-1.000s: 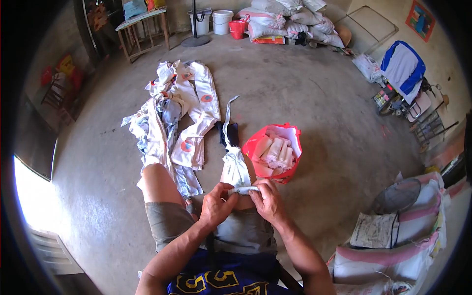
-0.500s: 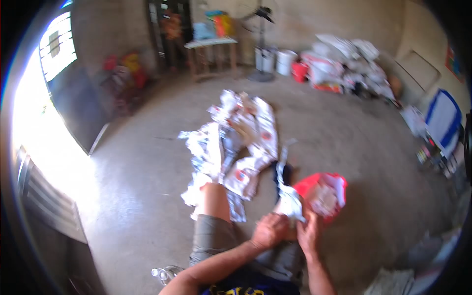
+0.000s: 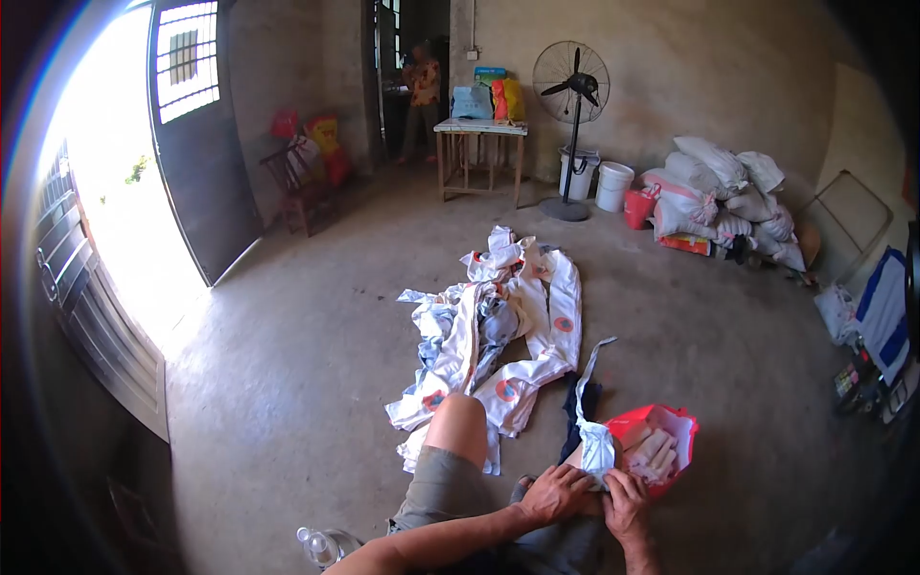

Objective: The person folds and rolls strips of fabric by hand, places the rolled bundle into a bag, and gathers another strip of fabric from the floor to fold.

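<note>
A white cloth strip [image 3: 596, 448] lies over my right knee, its narrow end trailing forward onto the floor. At its near edge my left hand [image 3: 559, 493] is closed, fingers bent down on the cloth. My right hand [image 3: 625, 500] pinches the same edge just to the right. Beside that knee stands a red bag [image 3: 682, 450] with pale rolled bundles [image 3: 655, 454] inside. White printed cloths [image 3: 508, 388] lie heaped on the floor ahead of my knees.
A clear bottle [image 3: 321, 546] is at my lower left. Farther off are a table [image 3: 481, 126], a standing fan [image 3: 573, 125], white buckets [image 3: 613, 187], stacked sacks [image 3: 714, 187] and a chair [image 3: 292, 187]. A person [image 3: 422, 91] stands in the doorway. An open door [image 3: 206, 182] is at left.
The view has swung up and to the left, so the doorway and the person now show. My hands remain at the cloth's near edge, and the rolled edge between them is less visible.
</note>
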